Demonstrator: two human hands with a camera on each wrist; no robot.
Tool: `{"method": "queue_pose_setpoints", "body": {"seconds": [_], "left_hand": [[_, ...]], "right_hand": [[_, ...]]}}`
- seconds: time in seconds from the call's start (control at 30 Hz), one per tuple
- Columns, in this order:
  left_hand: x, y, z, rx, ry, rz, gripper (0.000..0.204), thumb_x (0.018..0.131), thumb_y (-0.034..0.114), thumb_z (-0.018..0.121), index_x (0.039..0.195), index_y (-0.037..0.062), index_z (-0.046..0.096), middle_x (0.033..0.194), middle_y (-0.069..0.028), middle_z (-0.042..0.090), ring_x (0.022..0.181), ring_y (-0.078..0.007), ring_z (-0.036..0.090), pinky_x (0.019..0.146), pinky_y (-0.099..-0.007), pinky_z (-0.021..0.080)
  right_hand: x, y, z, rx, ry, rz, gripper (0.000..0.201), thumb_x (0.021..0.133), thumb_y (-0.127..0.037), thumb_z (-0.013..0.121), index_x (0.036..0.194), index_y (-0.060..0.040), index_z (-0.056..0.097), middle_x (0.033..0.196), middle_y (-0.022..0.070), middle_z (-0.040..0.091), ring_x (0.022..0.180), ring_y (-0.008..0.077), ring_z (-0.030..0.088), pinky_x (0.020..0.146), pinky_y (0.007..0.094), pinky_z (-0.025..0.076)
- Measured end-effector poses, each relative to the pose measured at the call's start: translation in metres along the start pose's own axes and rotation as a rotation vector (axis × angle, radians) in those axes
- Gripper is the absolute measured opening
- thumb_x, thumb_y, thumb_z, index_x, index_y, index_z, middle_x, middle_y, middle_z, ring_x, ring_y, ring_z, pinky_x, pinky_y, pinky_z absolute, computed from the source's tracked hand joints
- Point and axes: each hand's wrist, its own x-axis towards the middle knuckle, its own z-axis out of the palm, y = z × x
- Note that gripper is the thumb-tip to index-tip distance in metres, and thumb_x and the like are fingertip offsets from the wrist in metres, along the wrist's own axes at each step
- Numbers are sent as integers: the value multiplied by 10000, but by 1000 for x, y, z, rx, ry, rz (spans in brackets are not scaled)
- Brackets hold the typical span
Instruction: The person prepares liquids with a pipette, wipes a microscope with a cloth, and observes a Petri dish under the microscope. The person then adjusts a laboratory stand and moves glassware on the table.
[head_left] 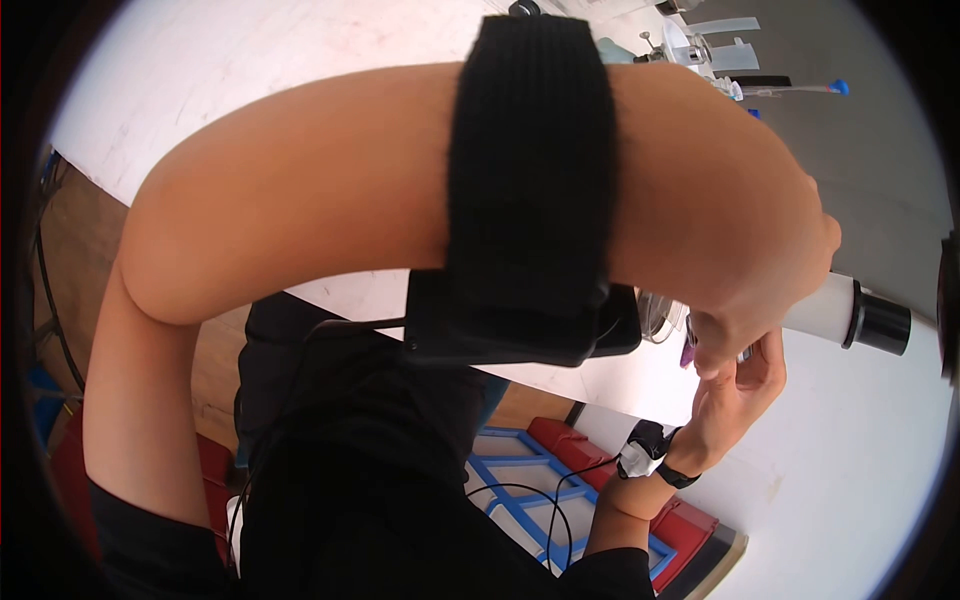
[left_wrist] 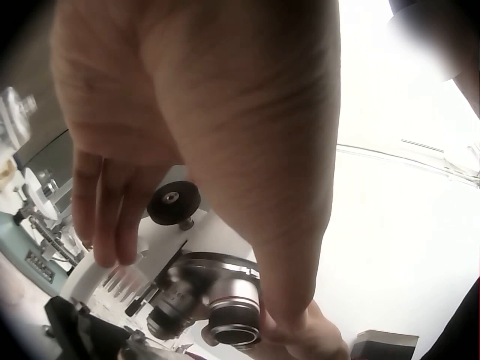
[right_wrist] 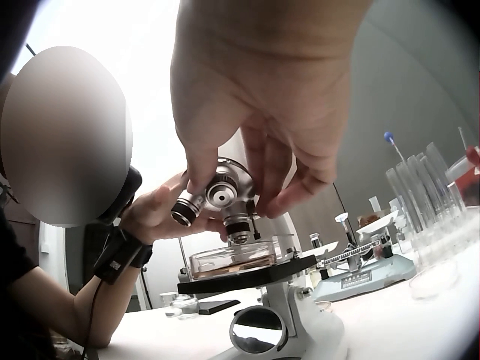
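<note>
A microscope's revolving nosepiece (right_wrist: pixel 234 171) is between my hands, its metal objectives pointing down. My right hand (right_wrist: pixel 262 97) reaches over it, thumb on the near side and fingers round the far side. From the left comes my left hand (right_wrist: pixel 148 214), its fingers at the objectives. In the left wrist view my left hand (left_wrist: pixel 202 112) has its thumb along the turret beside an objective (left_wrist: pixel 234 311); three fingers hang on the other side. Below the objectives, a shallow glass dish (right_wrist: pixel 232 259) with brownish contents sits on the black stage (right_wrist: pixel 217 285). In the head view, my left hand partly covers my right hand (head_left: pixel 740 395).
Behind the microscope stands a pale green balance (right_wrist: pixel 367 276). Several test tubes (right_wrist: pixel 431 184) and a blue-tipped rod (right_wrist: pixel 395 146) are at the right. The microscope's mirror (right_wrist: pixel 257 330) sits low under the stage. A focus knob (left_wrist: pixel 174 202) projects near my left fingers.
</note>
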Motion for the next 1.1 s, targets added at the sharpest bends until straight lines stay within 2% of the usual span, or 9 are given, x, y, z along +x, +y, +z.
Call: {"method": "queue_pose_setpoints", "body": {"seconds": [0.03, 0.1, 0.13, 0.2, 0.53, 0.83, 0.93, 1.03, 1.1], "left_hand": [[6, 5, 1, 0, -9, -3, 412, 602, 308, 786, 857, 0, 687, 849, -172, 678, 774, -332, 677, 631, -442, 524], [8, 9, 1, 1, -28, -6, 434, 586, 322, 800, 868, 10, 693, 858, -167, 682, 778, -331, 679, 629, -445, 525], [16, 5, 13, 0, -27, -8, 434, 586, 322, 800, 868, 10, 693, 858, -167, 682, 778, -331, 679, 629, -445, 525], [36, 0, 41, 129, 212, -103, 490, 594, 341, 792, 896, -27, 681, 922, -169, 679, 819, -350, 676, 658, -457, 535], [39, -6, 44, 25, 270, 58, 459, 610, 339, 752, 881, -29, 712, 903, -177, 677, 789, -356, 667, 625, -458, 540], [37, -2, 39, 8, 224, 16, 414, 605, 347, 785, 871, 31, 745, 918, -192, 676, 810, -352, 669, 662, -456, 540], [38, 3, 32, 23, 189, -46, 439, 590, 377, 805, 855, 33, 748, 943, -187, 678, 835, -359, 670, 676, -474, 541], [31, 7, 24, 34, 16, -111, 441, 674, 248, 773, 1043, 18, 699, 942, -191, 642, 810, -338, 669, 630, -413, 536], [9, 7, 25, -59, 318, 134, 303, 763, 224, 653, 894, -22, 535, 891, -128, 530, 849, -288, 571, 717, -370, 472]], "right_hand": [[0, -2, 2, 0, -4, 0, 582, 760, -146, 800, 1191, 127, 521, 1089, 157, 631, 979, 203, 605, 850, 298, 472], [0, -8, 5, -56, 52, 101, 731, 731, -398, 837, 1145, 122, 533, 1103, 138, 587, 1037, 201, 567, 940, 329, 436], [0, -8, 5, -56, 50, 101, 731, 731, -398, 837, 1145, 122, 533, 1103, 138, 587, 1037, 201, 567, 940, 329, 436], [1, -5, 4, 16, 66, 86, 776, 712, -387, 852, 1180, 125, 505, 1106, 145, 578, 1042, 212, 570, 950, 343, 435], [0, -1, 6, 115, 127, 90, 801, 665, -357, 886, 1191, 93, 483, 1101, 127, 569, 1048, 213, 579, 952, 329, 434], [1, 1, 7, 87, 126, 51, 780, 678, -351, 871, 1191, 95, 487, 1134, 139, 559, 1058, 227, 575, 960, 349, 426], [2, 5, 5, 155, 95, 18, 810, 697, -229, 863, 1286, 113, 425, 1164, 174, 592, 1020, 216, 621, 864, 310, 489], [4, 4, 6, 118, 111, 15, 818, 681, -269, 874, 1269, 108, 448, 1165, 170, 585, 1055, 232, 599, 909, 338, 464], [4, -1, 8, 97, 99, 50, 756, 676, -267, 857, 1205, 113, 473, 1156, 153, 541, 1088, 243, 560, 972, 347, 413]]}}
